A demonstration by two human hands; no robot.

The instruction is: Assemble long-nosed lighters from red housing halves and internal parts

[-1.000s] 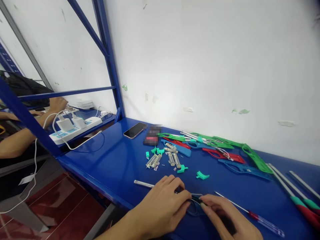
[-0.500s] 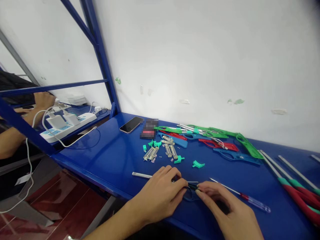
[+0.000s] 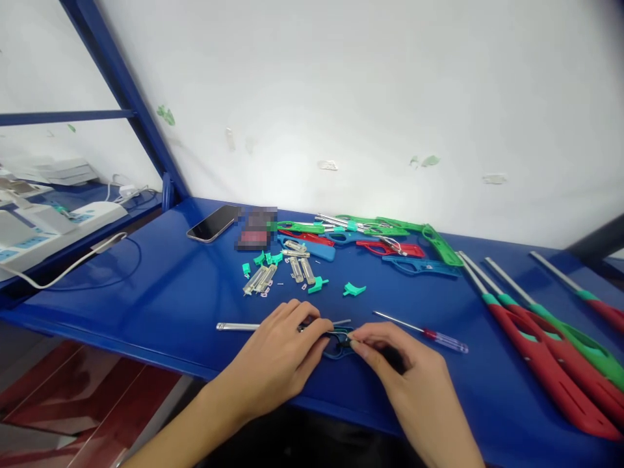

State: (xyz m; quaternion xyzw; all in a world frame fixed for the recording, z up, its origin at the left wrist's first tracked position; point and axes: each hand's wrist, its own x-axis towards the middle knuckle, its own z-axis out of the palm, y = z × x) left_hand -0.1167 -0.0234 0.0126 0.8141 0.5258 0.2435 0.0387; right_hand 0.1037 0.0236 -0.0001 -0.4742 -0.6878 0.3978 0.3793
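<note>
A blue long-nosed gas lighter (image 3: 336, 355) lies opened up near the table's front edge, its metal tube (image 3: 236, 327) pointing left. My left hand (image 3: 285, 354) is closed over its middle, hiding much of it. With thumb and forefinger pinched, my right hand (image 3: 407, 370) grips a small dark part at the lighter's handle loop; its exact kind is not clear. A screwdriver (image 3: 446, 341) with a clear and red handle rests just beyond my right hand. Farther back lie a green trigger (image 3: 354, 290) and several clear fuel tanks (image 3: 263, 279).
Red and green gas lighters (image 3: 541, 370) lie at the right. Blue, red and green casing halves (image 3: 422, 266) are heaped along the wall. A phone (image 3: 214, 224) sits at back left, beside a blurred dark packet (image 3: 257, 229). A power strip (image 3: 92, 218) stands beyond the frame post.
The view has swung right and a little down, so the neighbour's arm is out of sight. My right fingers have shifted slightly at the lighter's handle loop; my left hand keeps its hold.
</note>
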